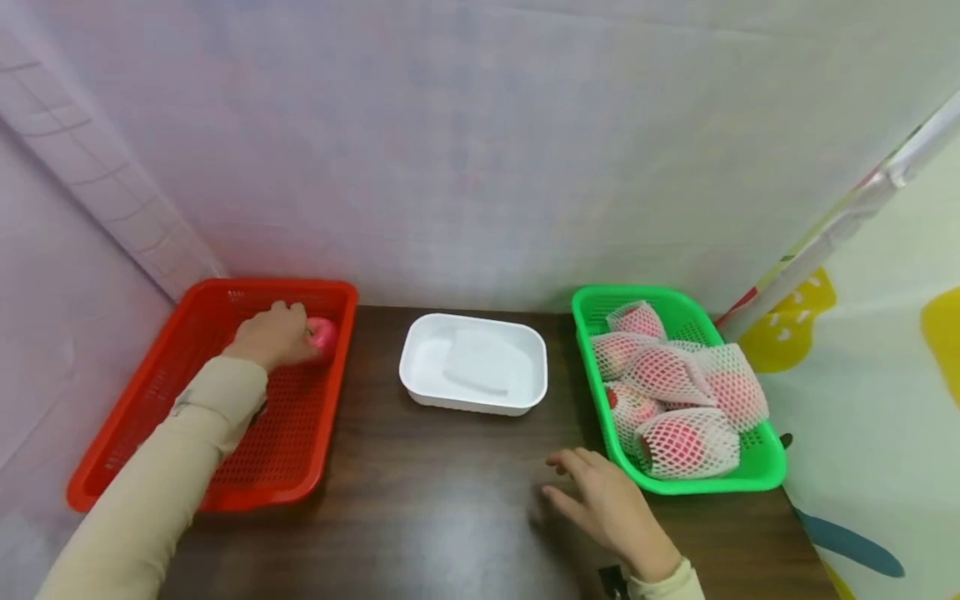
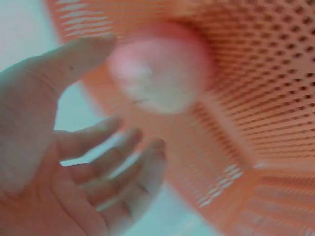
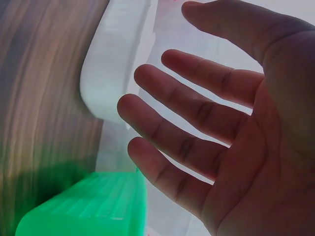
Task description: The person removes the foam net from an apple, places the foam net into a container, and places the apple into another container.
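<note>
Inside the red basket (image 1: 273,467), my left hand (image 1: 272,335) is beside a red apple (image 1: 322,335). The left wrist view, somewhat blurred, shows that apple (image 2: 162,69) lying against the basket's perforated wall, with the thumb and fingers of my left hand (image 2: 74,132) spread and a gap between them and the fruit. My right hand (image 1: 607,504) hovers over the table just left of the green basket (image 1: 757,467). Its fingers are loosely extended and hold nothing in the right wrist view, where the palm (image 3: 246,132) shows.
A white plastic tray (image 1: 420,379) stands between the two baskets, with a flat pale patch on its bottom. Several apples in white foam nets (image 1: 690,442) fill much of the green basket. Behind the dark wooden table (image 1: 435,483) hangs a white cloth wall (image 1: 465,167).
</note>
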Demonstrator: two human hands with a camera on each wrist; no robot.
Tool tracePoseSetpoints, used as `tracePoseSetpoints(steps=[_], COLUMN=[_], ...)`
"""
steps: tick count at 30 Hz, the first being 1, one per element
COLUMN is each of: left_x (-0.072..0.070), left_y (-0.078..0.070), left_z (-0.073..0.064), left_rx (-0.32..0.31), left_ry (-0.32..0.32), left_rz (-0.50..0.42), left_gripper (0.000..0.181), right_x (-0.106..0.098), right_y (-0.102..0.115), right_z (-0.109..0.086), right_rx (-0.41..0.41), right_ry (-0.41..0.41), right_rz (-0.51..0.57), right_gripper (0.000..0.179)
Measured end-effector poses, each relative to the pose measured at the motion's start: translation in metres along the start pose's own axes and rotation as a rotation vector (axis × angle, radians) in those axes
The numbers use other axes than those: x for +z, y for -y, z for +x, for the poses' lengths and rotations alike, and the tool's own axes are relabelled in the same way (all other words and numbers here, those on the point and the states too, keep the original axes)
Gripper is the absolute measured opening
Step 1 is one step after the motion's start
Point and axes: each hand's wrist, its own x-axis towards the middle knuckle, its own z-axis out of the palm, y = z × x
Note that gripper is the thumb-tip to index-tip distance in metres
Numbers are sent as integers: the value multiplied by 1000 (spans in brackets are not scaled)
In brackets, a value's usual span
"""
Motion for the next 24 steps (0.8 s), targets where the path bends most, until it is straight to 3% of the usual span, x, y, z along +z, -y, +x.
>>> tracePoseSetpoints(steps=[3,6,10,13,16,19,24], left_x=[-19,-25,-4,24,48,61,61], left_y=[-23,-56,-104,-138,-162,-173,-177], left_z=[-35,-81,-142,-174,-192,-197,-197], left_rx=[-12,-4,43,77,78,69,83], left_ry=[-23,-89,-243,-277,-188,-101,-117], left_rz=[-37,-72,-74,-72,-106,-141,-143], left_gripper=[67,73,71,70,72,72,73], right_x=[-2,-2,-1,0,-1,-3,-12], right_y=[3,6,9,11,13,14,12], right_z=[2,3,5,3,2,1,-1], right_rx=[-28,-67,-108,-108,-102,-99,-82], right_ry=[-28,-53,-63,-56,-45,-39,-55], right_rz=[5,5,9,13,20,17,-2], right_gripper=[30,31,34,35,35,35,35])
